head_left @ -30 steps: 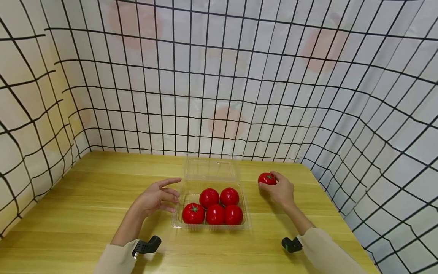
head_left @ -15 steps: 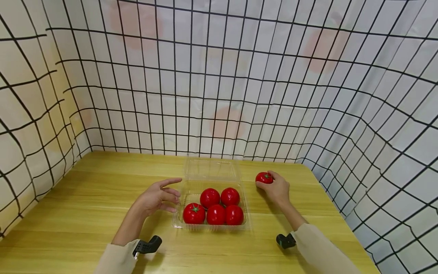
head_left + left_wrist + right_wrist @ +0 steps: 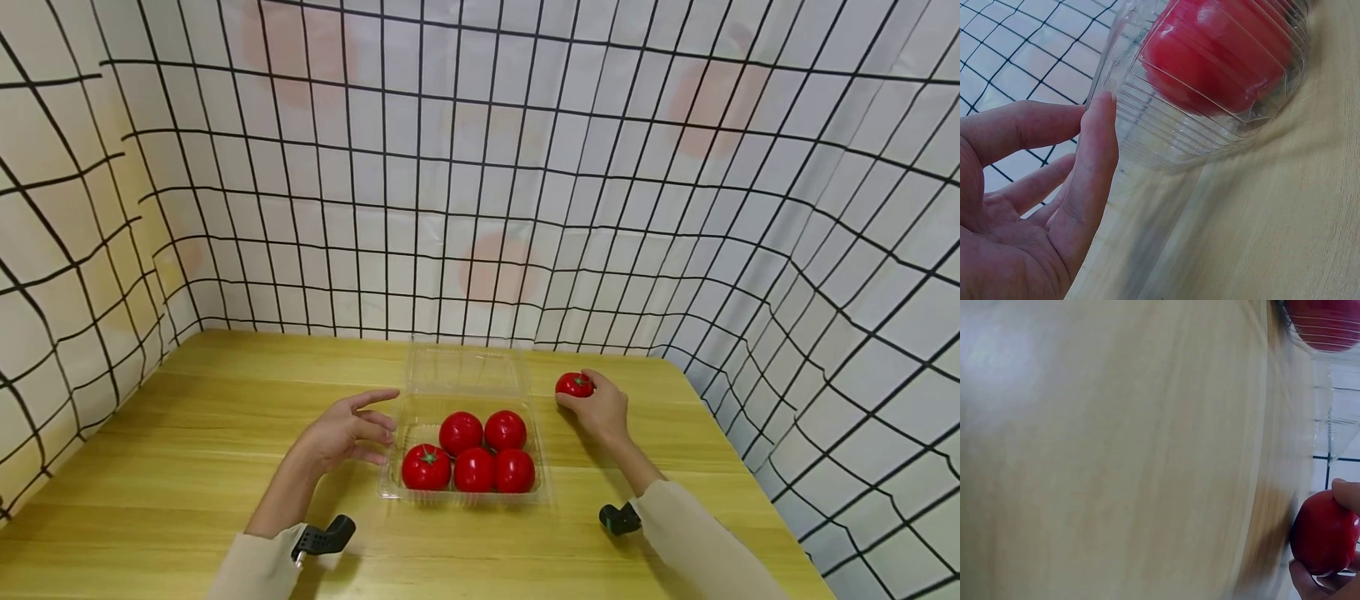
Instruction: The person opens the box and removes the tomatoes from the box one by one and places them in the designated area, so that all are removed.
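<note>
Right hand (image 3: 603, 410) grips a loose tomato (image 3: 574, 385) between thumb and fingers, green stalk showing, to the right of the box and near the table's back edge; whether the fruit touches the table (image 3: 225, 408) cannot be told. Left hand (image 3: 347, 433) is at the left side of the box (image 3: 465, 497), fingers spread apart and holding no tomato; contact with the rim cannot be confirmed. The hands are well apart, one on either side of the box. The box is clear and contains five tomatoes (image 3: 474, 470), two behind and three in front; the front left one bears a green stalk. The lid (image 3: 465, 369) stands open behind.
</note>
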`<action>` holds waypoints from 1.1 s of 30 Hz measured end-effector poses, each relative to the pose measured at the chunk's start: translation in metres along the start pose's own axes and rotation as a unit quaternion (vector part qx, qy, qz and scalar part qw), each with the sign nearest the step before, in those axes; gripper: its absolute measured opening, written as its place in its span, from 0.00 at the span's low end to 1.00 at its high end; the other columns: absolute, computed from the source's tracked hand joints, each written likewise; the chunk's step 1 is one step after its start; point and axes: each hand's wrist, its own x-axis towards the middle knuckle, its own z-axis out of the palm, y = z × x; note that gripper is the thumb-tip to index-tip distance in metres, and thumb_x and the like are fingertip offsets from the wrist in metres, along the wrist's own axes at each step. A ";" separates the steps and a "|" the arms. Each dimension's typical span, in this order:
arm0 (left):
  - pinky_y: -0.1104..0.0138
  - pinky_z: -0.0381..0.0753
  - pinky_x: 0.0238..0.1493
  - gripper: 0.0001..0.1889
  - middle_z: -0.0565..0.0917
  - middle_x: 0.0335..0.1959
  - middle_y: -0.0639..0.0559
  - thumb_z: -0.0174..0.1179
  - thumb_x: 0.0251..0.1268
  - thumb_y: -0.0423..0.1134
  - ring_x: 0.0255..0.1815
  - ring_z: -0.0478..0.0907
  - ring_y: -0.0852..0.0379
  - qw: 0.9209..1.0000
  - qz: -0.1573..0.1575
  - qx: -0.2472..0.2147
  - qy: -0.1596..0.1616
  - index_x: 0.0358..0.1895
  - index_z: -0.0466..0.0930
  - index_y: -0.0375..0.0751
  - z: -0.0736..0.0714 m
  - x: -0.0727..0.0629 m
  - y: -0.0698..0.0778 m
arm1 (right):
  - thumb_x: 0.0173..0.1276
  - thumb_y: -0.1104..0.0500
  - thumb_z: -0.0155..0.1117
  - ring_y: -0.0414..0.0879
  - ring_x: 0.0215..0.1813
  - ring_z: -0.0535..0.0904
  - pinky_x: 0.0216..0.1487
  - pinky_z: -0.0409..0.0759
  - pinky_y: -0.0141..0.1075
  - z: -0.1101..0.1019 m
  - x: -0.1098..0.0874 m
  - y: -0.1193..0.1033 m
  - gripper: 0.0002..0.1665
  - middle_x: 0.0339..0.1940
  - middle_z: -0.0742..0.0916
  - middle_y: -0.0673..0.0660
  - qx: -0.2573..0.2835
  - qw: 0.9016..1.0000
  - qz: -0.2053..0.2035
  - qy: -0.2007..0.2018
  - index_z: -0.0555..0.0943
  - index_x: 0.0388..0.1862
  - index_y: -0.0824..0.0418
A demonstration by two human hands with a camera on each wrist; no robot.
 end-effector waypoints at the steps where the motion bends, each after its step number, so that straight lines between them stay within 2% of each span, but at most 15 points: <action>1: 0.57 0.91 0.38 0.40 0.81 0.42 0.44 0.60 0.63 0.23 0.36 0.84 0.54 1.000 0.000 0.000 0.000 0.79 0.56 0.35 0.000 0.000 0.000 | 0.62 0.52 0.75 0.67 0.65 0.76 0.64 0.79 0.58 0.000 0.000 0.000 0.42 0.66 0.80 0.70 -0.002 1.000 -0.002 0.000 0.72 0.71 0.67; 9: 0.57 0.91 0.37 0.40 0.80 0.41 0.45 0.59 0.64 0.23 0.36 0.84 0.54 1.000 0.000 0.001 0.000 0.79 0.55 0.35 0.000 0.000 0.001 | 0.62 0.54 0.74 0.67 0.63 0.77 0.62 0.81 0.58 0.003 0.002 0.002 0.41 0.64 0.81 0.71 -0.009 1.000 -0.017 -0.013 0.72 0.71 0.67; 13: 0.57 0.91 0.37 0.40 0.80 0.41 0.45 0.59 0.64 0.23 0.35 0.84 0.54 1.000 0.001 0.002 0.000 0.79 0.55 0.35 -0.001 0.001 0.001 | 0.60 0.55 0.75 0.66 0.60 0.81 0.60 0.83 0.58 0.007 0.005 0.001 0.41 0.63 0.82 0.71 -0.017 0.999 -0.039 -0.022 0.72 0.71 0.68; 17: 0.57 0.91 0.37 0.40 0.81 0.40 0.46 0.59 0.63 0.23 0.35 0.84 0.54 1.000 0.003 0.006 0.001 0.79 0.56 0.35 -0.001 0.001 0.000 | 0.60 0.56 0.75 0.67 0.59 0.81 0.59 0.83 0.58 0.011 0.004 0.002 0.41 0.62 0.82 0.71 -0.023 0.998 -0.049 -0.017 0.72 0.71 0.68; 24: 0.57 0.91 0.37 0.40 0.81 0.39 0.47 0.59 0.63 0.23 0.35 0.84 0.55 1.000 0.003 0.005 0.001 0.79 0.56 0.35 0.000 0.001 0.001 | 0.60 0.57 0.75 0.67 0.60 0.81 0.60 0.83 0.58 0.012 0.003 0.005 0.41 0.62 0.82 0.71 -0.022 0.998 -0.053 -0.004 0.72 0.71 0.67; 33: 0.58 0.91 0.37 0.40 0.80 0.40 0.47 0.59 0.63 0.23 0.35 0.84 0.54 1.000 0.002 0.003 -0.004 0.79 0.55 0.34 0.001 0.000 0.001 | 0.59 0.55 0.76 0.67 0.61 0.80 0.60 0.82 0.58 0.009 0.005 0.007 0.41 0.63 0.82 0.71 -0.029 0.999 -0.044 -0.013 0.73 0.70 0.66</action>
